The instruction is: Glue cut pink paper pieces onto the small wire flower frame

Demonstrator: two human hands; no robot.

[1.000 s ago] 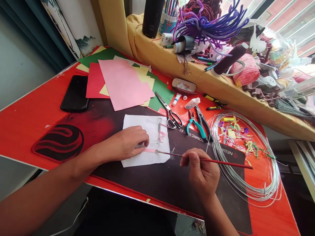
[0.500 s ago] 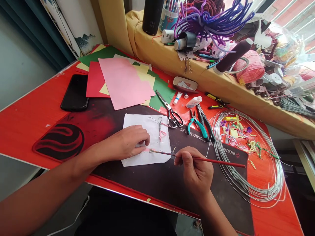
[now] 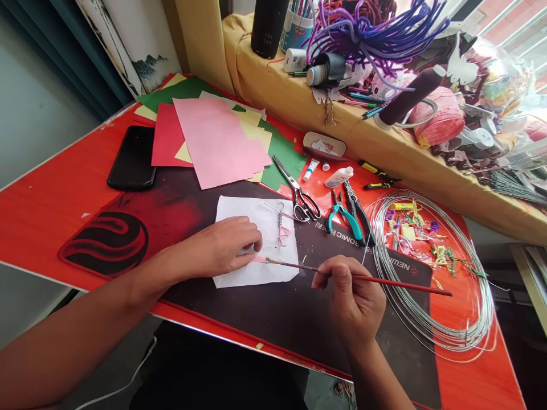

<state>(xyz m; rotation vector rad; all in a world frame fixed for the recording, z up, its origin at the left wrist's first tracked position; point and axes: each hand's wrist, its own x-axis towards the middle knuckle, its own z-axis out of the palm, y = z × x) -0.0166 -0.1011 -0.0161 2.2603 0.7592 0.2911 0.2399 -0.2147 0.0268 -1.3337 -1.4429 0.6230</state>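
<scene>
Head view: the right hand [image 3: 352, 299] clamps a light, slim red paintbrush [image 3: 405, 287] toward its tip; the left hand's [image 3: 222, 247] grip on the flimsy pink strip [image 3: 258, 259] is hidden.

Red tabletop [image 3: 43, 228]: black desk mat [image 3: 325, 324], black smartphone [image 3: 131, 158], stacked coloured paper sheets [image 3: 213, 142], small white squeeze bottle [image 3: 339, 176], black-handled pliers [image 3: 358, 210], coiled silver wire [image 3: 444, 341].

A bright window [image 3: 508, 40] above a yellow cloth-covered sill [image 3: 243, 57].
</scene>
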